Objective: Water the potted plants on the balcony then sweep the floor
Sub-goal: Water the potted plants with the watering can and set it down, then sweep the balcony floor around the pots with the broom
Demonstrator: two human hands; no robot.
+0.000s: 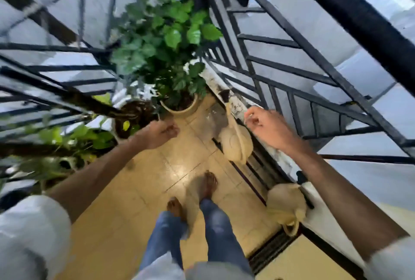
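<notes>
A tall leafy plant (166, 39) grows from a cream pot (182, 108) in the balcony's far corner. Beside it stands a dark pot (137, 115) of soil, and a yellow-green trailing plant (67, 140) fills the left side. A cream watering can (235, 143) stands on the floor by the right railing, its long spout pointing toward the corner. My left hand (160, 133) hangs over the floor near the dark pot, fingers loosely curled, holding nothing. My right hand (267, 126) hovers just right of the can, above the ledge, also loosely curled and holding nothing.
Black metal railings (292, 70) close in the left, far and right sides. A second cream object (285, 207) sits by the right ledge near a dark door track (269, 255). My bare feet stand on the beige tiled floor (139, 189). The view is blurred.
</notes>
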